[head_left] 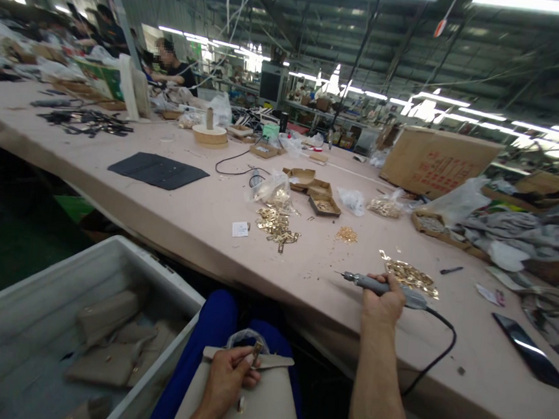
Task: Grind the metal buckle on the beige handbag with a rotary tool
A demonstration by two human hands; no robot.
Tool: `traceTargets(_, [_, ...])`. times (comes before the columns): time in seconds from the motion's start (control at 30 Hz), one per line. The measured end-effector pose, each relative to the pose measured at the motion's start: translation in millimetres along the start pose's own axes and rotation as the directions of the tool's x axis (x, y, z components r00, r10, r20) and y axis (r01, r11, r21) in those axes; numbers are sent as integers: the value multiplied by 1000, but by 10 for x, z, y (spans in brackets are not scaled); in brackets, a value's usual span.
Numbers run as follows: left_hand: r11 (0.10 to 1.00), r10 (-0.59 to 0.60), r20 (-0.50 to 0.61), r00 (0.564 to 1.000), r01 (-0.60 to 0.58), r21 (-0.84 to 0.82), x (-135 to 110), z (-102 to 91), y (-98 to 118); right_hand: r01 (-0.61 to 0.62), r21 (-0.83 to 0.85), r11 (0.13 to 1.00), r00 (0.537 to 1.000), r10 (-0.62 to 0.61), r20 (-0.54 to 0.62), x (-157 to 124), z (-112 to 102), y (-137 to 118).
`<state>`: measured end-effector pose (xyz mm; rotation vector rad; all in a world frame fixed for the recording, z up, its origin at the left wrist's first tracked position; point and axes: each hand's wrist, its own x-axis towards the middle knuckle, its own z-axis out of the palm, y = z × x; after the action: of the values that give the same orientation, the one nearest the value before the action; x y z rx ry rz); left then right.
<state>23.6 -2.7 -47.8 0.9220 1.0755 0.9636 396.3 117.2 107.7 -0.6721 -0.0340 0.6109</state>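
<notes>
My right hand [383,302] is closed round a grey electric screwdriver [375,285] that lies across the table edge, tip pointing left, its black cord [436,353] looping down to the right. My left hand [230,376] rests on a beige bag [253,403] on my lap and pinches a small gold metal fitting [256,351] at the bag's top edge. Just beyond the screwdriver lies a heap of gold fittings [411,274].
More gold hardware [277,223], small cardboard trays [323,205] and plastic bags lie further out on the pink table [186,208]. A white bin [53,333] with beige bags stands at my left. A black phone [531,352] and a cardboard box [437,161] are at right. People work at the far end.
</notes>
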Motion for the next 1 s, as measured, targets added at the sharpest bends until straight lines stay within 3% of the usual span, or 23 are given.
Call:
traceTargets(0.13, [997,-22,9,1000,23,-71,-78,57,132,-91,8,996,978,88,190,-738,-90,-17])
traceTargets(0.27, [984,-68,7,998,69,-165,-74,60,133,-191,-128,973,918,223,328,-1539,-154,114])
traceTargets(0.43, [971,-123,-30,992,114,-210,-63,79,115,-139,-321,937,858,276,434,-2213,-296,407])
traceTargets(0.57, [971,-156,-62,986,142,-193,-53,118,156,-19,-382,924,810,238,535,-2412,-379,579])
traceTargets(0.73, [968,-186,-93,978,166,-187,-32,152,198,38,-383,923,767,219,603,-2472,-434,692])
traceTargets(1.0, [973,-194,-96,976,180,-143,-19,162,203,105,-395,913,752,187,632,-2499,-498,802])
